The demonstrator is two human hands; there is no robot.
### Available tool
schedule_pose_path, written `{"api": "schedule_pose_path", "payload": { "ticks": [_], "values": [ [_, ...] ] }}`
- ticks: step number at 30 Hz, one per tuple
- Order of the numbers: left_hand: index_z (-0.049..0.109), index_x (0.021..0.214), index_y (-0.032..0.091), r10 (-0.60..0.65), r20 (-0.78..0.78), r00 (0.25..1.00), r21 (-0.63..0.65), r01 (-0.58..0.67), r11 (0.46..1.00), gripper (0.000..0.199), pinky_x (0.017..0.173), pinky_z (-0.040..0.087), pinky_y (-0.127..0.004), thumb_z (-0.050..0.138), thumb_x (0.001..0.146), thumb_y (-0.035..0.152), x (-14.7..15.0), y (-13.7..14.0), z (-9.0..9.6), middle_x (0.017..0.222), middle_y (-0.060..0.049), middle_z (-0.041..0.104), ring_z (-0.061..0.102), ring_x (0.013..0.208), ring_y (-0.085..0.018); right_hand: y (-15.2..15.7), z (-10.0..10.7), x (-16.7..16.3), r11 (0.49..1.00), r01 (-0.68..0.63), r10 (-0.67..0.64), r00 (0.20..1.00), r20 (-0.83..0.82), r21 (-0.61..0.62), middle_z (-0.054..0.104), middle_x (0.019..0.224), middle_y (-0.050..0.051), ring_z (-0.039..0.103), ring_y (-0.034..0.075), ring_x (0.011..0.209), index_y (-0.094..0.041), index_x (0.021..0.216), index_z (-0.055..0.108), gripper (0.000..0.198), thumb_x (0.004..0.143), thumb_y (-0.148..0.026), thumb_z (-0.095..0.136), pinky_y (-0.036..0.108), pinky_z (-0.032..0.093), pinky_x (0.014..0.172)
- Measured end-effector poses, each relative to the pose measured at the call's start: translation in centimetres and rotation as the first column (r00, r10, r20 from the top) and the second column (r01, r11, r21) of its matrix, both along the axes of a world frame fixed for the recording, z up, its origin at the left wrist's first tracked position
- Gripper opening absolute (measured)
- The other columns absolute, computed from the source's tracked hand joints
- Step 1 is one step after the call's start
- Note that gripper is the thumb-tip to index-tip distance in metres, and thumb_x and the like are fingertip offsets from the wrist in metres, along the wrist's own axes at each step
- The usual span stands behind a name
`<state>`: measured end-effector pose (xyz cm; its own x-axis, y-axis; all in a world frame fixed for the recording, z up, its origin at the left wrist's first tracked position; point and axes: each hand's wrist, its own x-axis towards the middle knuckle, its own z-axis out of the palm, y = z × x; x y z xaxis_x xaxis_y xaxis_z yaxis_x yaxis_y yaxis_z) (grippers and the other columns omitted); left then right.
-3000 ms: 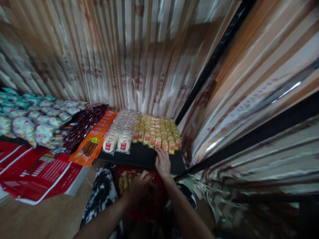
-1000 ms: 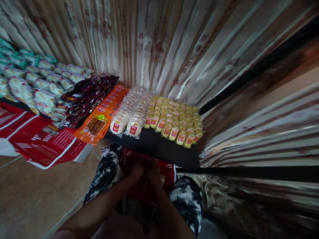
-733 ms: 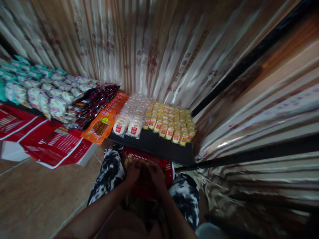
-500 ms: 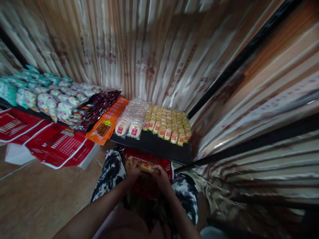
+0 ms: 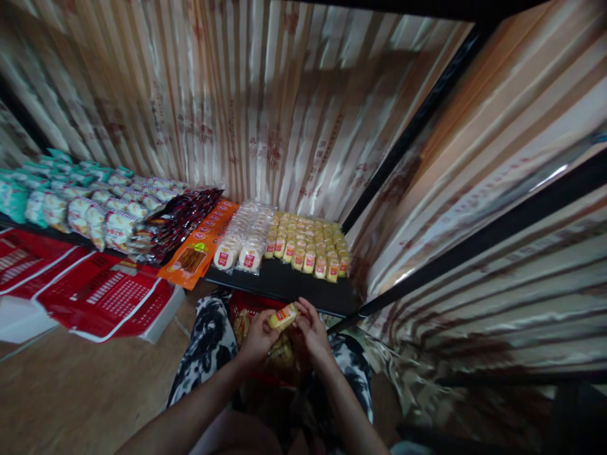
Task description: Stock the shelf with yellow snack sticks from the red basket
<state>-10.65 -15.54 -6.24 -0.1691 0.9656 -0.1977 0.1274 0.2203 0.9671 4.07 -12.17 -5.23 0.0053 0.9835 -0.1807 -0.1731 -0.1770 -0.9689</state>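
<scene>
Watching from far away, I see the left hand (image 5: 257, 338) and the right hand (image 5: 312, 330) pinching a wrapped yellow snack cake (image 5: 277, 321) by its two ends. Just below the hands, more yellow packs (image 5: 282, 356) lie in a red basket (image 5: 253, 302). Ahead of the hands, rows of yellow snacks (image 5: 308, 246) stand on a black shelf (image 5: 284, 288), beside white snack packs (image 5: 244, 237).

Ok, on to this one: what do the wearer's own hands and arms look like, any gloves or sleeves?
The left hand and right hand are bare, with no gloves. The forearms show no sleeves, and no watch or bracelet is visible. The light is too dim to rule out small markings.
</scene>
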Motion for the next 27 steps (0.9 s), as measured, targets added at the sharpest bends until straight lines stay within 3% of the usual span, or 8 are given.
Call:
{"api": "schedule_pose_path", "payload": {
  "ticks": [4, 11, 15, 18, 22, 27],
  "values": [
    [0.059, 0.102, 0.016, 0.063, -0.192, 0.979, 0.032, -0.058, 0.998, 0.035, 0.069, 0.047, -0.023, 0.056, 0.069, 0.006, 0.5, 0.3, 1.5, 0.094, -0.003, 0.059, 0.057, 0.074, -0.012, -0.3, 0.0, -1.5, 0.995, 0.094, -0.096, 0.993, -0.072, -0.031, 0.065, 0.105, 0.007, 0.064, 0.019, 0.091, -0.022, 0.111, 0.053, 0.057, 0.064, -0.047, 0.071, 0.033, 0.051, 0.079],
    [0.059, 0.101, 0.017, 0.069, -0.397, 0.915, 0.059, -0.049, 0.997, 0.031, 0.081, 0.045, -0.027, 0.059, 0.072, 0.007, 1.1, 0.5, 3.7, 0.097, -0.005, 0.057, 0.057, 0.089, -0.017, -0.2, 0.3, -2.9, 0.998, 0.05, -0.052, 0.998, -0.043, -0.04, 0.067, 0.092, 0.006, 0.065, 0.02, 0.084, -0.02, 0.099, 0.055, 0.051, 0.059, -0.043, 0.076, 0.033, 0.051, 0.078],
    [0.06, 0.099, 0.017, 0.005, -0.356, 0.935, 0.122, 0.041, 0.992, 0.028, 0.081, 0.045, -0.027, 0.06, 0.072, 0.01, 1.0, 1.1, 3.3, 0.097, -0.005, 0.057, 0.057, 0.092, -0.017, 0.7, 0.4, -2.2, 0.998, 0.061, -0.062, 0.998, -0.017, -0.015, 0.068, 0.092, 0.006, 0.065, 0.019, 0.081, -0.02, 0.101, 0.057, 0.049, 0.059, -0.039, 0.074, 0.032, 0.051, 0.075],
    [0.06, 0.091, 0.017, -0.015, -0.238, 0.971, 0.117, 0.044, 0.992, 0.016, 0.076, 0.046, -0.025, 0.056, 0.076, 0.013, 0.8, 2.2, 2.7, 0.092, -0.004, 0.059, 0.058, 0.083, -0.015, 1.4, 0.6, -1.8, 1.0, 0.023, -0.023, 1.0, -0.003, 0.015, 0.069, 0.096, 0.007, 0.065, 0.02, 0.084, -0.02, 0.106, 0.057, 0.049, 0.063, -0.04, 0.071, 0.033, 0.05, 0.077],
    [0.057, 0.1, 0.017, -0.027, -0.084, 0.996, 0.06, 0.033, 0.998, 0.027, 0.068, 0.046, -0.022, 0.057, 0.074, 0.013, 0.7, 4.2, 1.7, 0.086, -0.001, 0.061, 0.057, 0.069, -0.011, 2.5, 1.0, -1.8, 0.998, -0.033, 0.032, 0.999, 0.015, 0.059, 0.068, 0.1, 0.008, 0.064, 0.02, 0.09, -0.021, 0.11, 0.058, 0.05, 0.065, -0.04, 0.069, 0.037, 0.048, 0.087],
    [0.062, 0.089, 0.017, 0.007, -0.181, 0.983, 0.125, 0.016, 0.992, 0.017, 0.066, 0.045, -0.021, 0.057, 0.073, 0.013, 0.7, 6.6, 1.2, 0.083, -0.001, 0.058, 0.055, 0.068, -0.011, 4.5, 0.7, -2.0, 0.99, -0.04, 0.02, 0.989, 0.15, 0.133, 0.065, 0.111, 0.011, 0.062, 0.021, 0.099, -0.019, 0.115, 0.056, 0.049, 0.073, -0.045, 0.058, 0.038, 0.046, 0.091]
  ]
}}
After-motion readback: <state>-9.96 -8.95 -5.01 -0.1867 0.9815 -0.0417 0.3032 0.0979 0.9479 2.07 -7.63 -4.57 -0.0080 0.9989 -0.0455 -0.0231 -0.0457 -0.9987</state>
